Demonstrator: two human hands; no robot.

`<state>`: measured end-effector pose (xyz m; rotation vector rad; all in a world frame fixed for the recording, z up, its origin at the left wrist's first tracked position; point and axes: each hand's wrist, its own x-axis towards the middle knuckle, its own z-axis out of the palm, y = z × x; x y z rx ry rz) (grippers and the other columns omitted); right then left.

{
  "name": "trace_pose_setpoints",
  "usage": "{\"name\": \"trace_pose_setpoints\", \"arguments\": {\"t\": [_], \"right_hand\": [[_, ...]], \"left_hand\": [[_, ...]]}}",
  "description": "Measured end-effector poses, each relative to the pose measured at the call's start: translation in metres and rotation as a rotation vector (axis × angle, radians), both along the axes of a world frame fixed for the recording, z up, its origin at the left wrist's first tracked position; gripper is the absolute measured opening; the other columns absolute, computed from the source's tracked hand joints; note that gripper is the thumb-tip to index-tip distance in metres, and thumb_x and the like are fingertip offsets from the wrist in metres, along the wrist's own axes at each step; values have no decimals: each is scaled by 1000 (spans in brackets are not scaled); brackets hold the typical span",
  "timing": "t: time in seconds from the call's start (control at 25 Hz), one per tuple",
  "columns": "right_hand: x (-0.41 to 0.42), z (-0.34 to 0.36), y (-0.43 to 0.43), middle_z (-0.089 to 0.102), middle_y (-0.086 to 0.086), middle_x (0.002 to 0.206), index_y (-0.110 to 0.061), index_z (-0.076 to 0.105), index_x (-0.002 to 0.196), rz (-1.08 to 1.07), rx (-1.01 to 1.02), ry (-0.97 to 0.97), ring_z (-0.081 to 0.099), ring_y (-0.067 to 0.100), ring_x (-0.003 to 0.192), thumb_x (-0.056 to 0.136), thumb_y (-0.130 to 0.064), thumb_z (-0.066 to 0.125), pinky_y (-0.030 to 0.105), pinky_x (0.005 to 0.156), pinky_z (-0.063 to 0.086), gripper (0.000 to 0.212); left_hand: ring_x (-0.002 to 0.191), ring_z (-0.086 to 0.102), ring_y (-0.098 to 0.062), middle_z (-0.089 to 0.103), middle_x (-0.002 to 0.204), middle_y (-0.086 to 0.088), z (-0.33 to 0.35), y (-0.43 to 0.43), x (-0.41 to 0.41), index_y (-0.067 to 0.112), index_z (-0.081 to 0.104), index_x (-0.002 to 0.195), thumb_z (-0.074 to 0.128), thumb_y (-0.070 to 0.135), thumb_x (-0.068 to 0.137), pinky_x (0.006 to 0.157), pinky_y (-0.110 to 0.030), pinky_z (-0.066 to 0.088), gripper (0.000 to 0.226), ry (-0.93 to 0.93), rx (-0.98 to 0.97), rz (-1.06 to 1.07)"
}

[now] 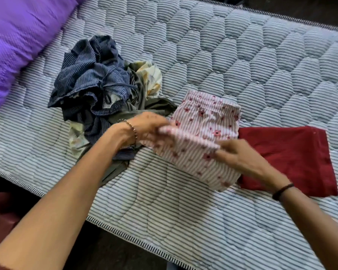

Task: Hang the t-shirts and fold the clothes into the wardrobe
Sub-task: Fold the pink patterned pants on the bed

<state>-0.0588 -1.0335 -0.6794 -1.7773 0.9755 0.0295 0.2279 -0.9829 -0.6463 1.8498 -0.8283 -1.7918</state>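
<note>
A pink striped garment with red flowers [201, 133] lies partly folded on the striped quilted mattress [242, 61]. My left hand [148, 127] grips its left edge, fingers curled round a folded flap. At the garment's near right side, my right hand [236, 156] pinches the same flap. A folded dark red garment [293, 158] lies flat just right of it, partly under my right wrist. To the left sits a crumpled pile: a navy striped garment [90, 84], an olive-grey one [139, 106] and a pale floral one [150, 76].
A purple pillow [18, 39] lies at the far left of the bed. The mattress edge [125, 234] runs diagonally close to me, with dark floor beyond it. Bare mattress stretches across the far right.
</note>
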Motion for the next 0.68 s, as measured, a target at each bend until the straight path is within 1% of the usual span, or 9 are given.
{"name": "trace_pose_setpoints", "arguments": {"t": [0.08,0.12,0.16,0.24,0.32,0.4,0.48,0.56,0.68], "right_hand": [[-6,-3,-31,50,-11,61,-21,68,77,-206,-73,-57,40,3,56,97,-21,63,20,50,29,21],[-8,-11,-41,49,-11,61,-20,63,74,-252,-133,-44,41,2,58,97,-19,64,20,52,30,22],[-9,-19,-49,51,-9,62,-18,62,74,-266,-176,-14,45,3,60,95,-19,66,21,55,32,21],[-11,-39,-59,60,-2,70,-15,68,84,-259,-241,62,55,14,69,94,-21,69,28,62,37,11],[-13,-54,-66,69,2,81,-13,73,95,-273,-296,86,64,20,80,94,-23,71,32,67,40,10],[-14,-56,-76,74,2,90,-14,75,101,-327,-333,31,67,17,88,94,-26,73,28,72,42,14],[-10,-55,-89,74,0,91,-14,75,102,-410,-385,-41,66,3,86,93,-27,75,17,73,42,16],[-4,-56,-103,73,-2,87,-14,76,100,-478,-428,-70,63,-7,82,92,-27,77,5,69,37,15],[0,-67,-119,75,3,88,-11,77,97,-487,-467,-47,68,14,85,92,-25,76,15,68,39,15]], "left_hand": [[64,71,-19,75,76,-7,-10,-31,-14,14,73,78,73,52,75,52,-25,55,38,15,-70,214],[64,70,-17,73,73,-2,-22,-42,-21,15,72,76,77,53,68,52,-26,57,39,-22,-83,190],[66,67,-15,69,71,2,-35,-48,-28,16,68,77,82,46,67,53,-21,56,35,-113,-111,81],[73,61,-15,60,71,3,-65,-54,-33,17,62,80,83,26,77,53,-4,40,23,-452,-166,-151],[84,62,-17,66,80,-3,-75,-60,-34,13,70,90,73,18,84,58,-6,40,8,-638,-276,-90],[83,67,-22,73,86,-8,-83,-69,-30,13,72,95,71,23,86,73,-29,53,14,-587,-324,94],[68,66,-22,72,77,-6,-86,-81,-22,20,68,84,68,30,86,66,-41,55,10,-534,-333,221],[62,65,-24,72,74,-6,-91,-91,-20,23,63,81,65,36,90,60,-41,52,17,-559,-347,219],[62,66,-31,73,79,-11,-99,-104,-26,19,58,92,53,31,100,53,-36,54,15,-501,-270,171]]}}
